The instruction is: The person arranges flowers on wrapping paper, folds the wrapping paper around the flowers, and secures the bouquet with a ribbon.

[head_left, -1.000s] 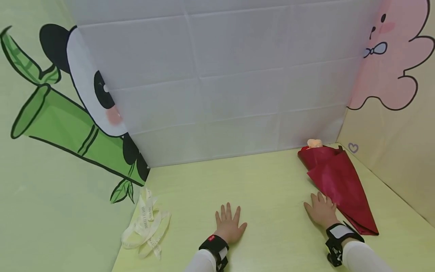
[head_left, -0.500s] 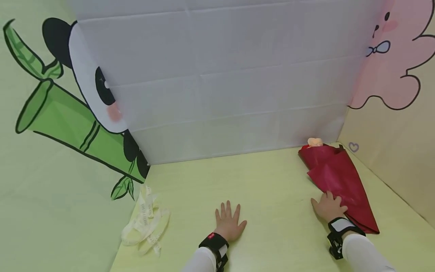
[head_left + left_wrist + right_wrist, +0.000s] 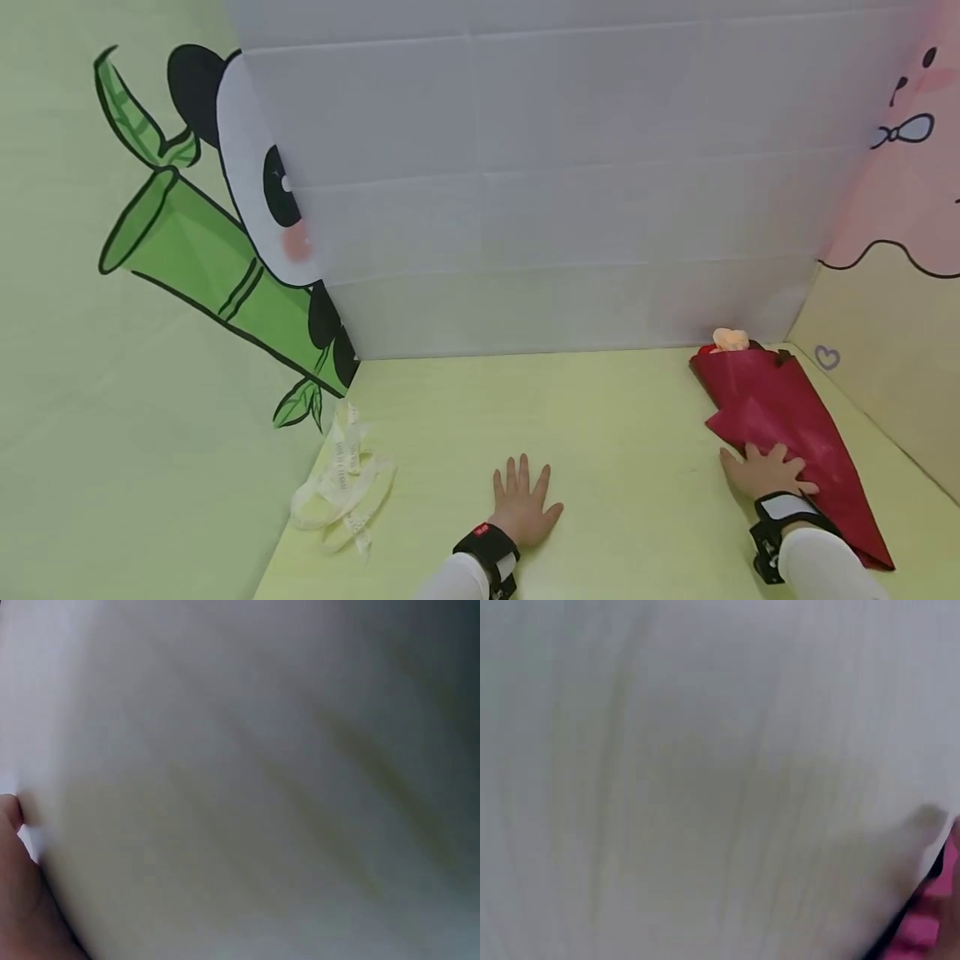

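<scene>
A bouquet in dark red wrapping (image 3: 795,417) lies along the right side of the table, with a pale peach flower (image 3: 731,339) and a bit of red at its upper end. Over the wrapping's lower left edge rests my right hand (image 3: 768,473), fingers spread. The right wrist view has the wrapping (image 3: 919,930) bright pink beside the fingers at the lower right corner. My left hand (image 3: 522,510) lies flat on the table, fingers fanned out and holding nothing. Part of that hand (image 3: 22,900) fills the left wrist view's lower left corner.
A loose tangle of pale printed ribbon (image 3: 345,487) lies by the table's left edge. The pale yellow table (image 3: 600,417) meets a white back panel (image 3: 555,217). Walls with panda and bear drawings (image 3: 258,192) flank both sides.
My right hand has slid rightward from beside the bouquet onto its wrapping edge. My left hand stays flat on the table. The head view has turned a little to the left.
</scene>
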A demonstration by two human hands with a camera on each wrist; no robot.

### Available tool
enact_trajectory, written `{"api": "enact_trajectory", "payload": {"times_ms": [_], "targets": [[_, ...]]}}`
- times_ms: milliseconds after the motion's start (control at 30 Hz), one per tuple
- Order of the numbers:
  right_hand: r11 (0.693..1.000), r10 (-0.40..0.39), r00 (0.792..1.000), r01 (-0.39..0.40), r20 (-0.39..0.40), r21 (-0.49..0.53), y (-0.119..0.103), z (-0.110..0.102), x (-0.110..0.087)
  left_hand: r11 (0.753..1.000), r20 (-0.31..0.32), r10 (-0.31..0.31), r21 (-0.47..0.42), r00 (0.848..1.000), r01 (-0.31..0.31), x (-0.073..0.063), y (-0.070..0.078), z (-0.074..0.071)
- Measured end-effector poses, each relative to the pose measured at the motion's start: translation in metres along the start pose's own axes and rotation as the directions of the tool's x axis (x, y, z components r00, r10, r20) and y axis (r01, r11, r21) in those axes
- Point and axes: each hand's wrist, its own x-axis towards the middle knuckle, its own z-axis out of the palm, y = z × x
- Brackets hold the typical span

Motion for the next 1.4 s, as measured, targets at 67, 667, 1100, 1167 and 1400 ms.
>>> {"api": "enact_trajectory", "payload": {"times_ms": [67, 667, 1100, 1167, 1400], "targets": [[1.000, -0.025, 1.000, 0.025, 0.007, 0.003, -0.001, 0.000, -0.001, 1.000, 0.001, 0.008, -0.003, 1.000, -0.008, 0.001, 0.001, 0.004], [0.996, -0.068, 0.996, 0.071, -0.049, 0.046, -0.002, 0.012, -0.003, 0.998, 0.005, 0.019, -0.055, 1.000, -0.019, -0.006, 0.002, 0.010], [0.949, -0.292, 0.944, 0.306, -0.152, 0.073, -0.049, 0.031, -0.022, 0.980, -0.124, 0.038, -0.187, 0.992, -0.061, 0.003, -0.018, -0.008], [0.942, -0.316, 0.941, 0.326, -0.121, 0.073, -0.058, 0.034, -0.024, 0.987, -0.138, -0.023, -0.160, 0.990, 0.001, 0.001, -0.029, -0.018], [0.940, -0.337, 0.940, 0.339, -0.057, 0.038, -0.067, 0.038, -0.027, 0.900, -0.171, -0.435, -0.064, 0.884, 0.431, -0.034, -0.119, -0.053]]}}
